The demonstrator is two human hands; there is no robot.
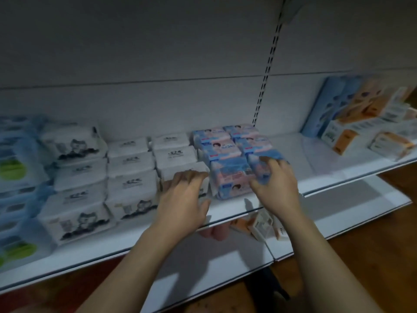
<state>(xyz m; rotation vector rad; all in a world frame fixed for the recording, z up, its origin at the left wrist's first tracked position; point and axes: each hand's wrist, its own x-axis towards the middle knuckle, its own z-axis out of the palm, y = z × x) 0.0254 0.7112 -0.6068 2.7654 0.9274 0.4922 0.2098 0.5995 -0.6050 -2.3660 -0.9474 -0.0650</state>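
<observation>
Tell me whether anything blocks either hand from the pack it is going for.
Nothing visible does. The left hand rests on the front white pack, and the right hand grips the front blue pack. Each hand is in direct contact, with nothing in between.

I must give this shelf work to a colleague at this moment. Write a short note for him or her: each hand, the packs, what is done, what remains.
Left hand: lies on the front white pack, fingers over its top; blur hides whether it grips.
Right hand: grip on the front blue and pink pack, fingers above, thumb at its front.
Both packs sit at the front of the shelf.
Done: rows of packs are filled behind them.
Left: probably seat these two packs straight; the shelf right of them is bare.
</observation>
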